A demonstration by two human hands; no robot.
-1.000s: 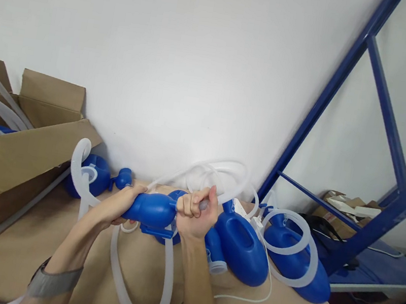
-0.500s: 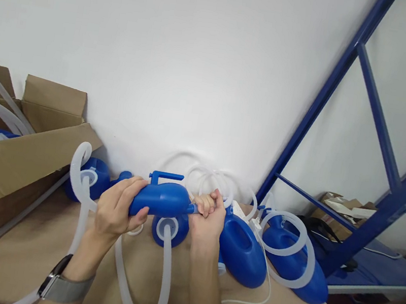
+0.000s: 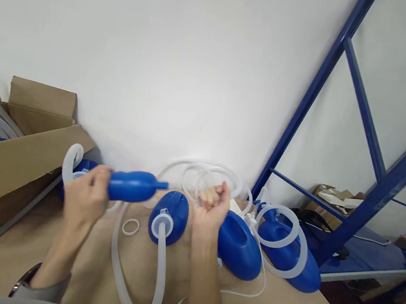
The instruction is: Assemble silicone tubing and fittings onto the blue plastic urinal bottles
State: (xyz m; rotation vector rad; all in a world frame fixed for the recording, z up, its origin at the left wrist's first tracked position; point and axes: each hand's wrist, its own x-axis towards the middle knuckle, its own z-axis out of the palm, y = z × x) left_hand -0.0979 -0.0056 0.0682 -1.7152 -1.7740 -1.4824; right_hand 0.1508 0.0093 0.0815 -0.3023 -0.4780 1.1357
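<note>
My left hand (image 3: 87, 196) is wrapped round the back end of a rounded blue plastic piece (image 3: 132, 185) with a narrow spout, held level above the table. Its spout points right, apart from my right hand (image 3: 211, 208). The right fingers are curled closed. A small greyish tip shows at their left side, too little to name. Between and below the hands a blue plastic bottle (image 3: 179, 215) lies with its white collar toward me. From that collar a translucent corrugated hose (image 3: 159, 273) loops down over the table. A white ring (image 3: 130, 227) lies left of the bottle.
An open cardboard box (image 3: 13, 153) with hoses stands at left. Two more blue bottles (image 3: 239, 248) (image 3: 298, 270) lie at right, near coiled clear tubing (image 3: 304, 245) and a white cable (image 3: 242, 294). A blue metal rack (image 3: 312, 92) rises behind them against the wall.
The blue spouted piece has moved left with my left hand, and its spout has come away from my right hand. The right hand stays closed in nearly the same place.
</note>
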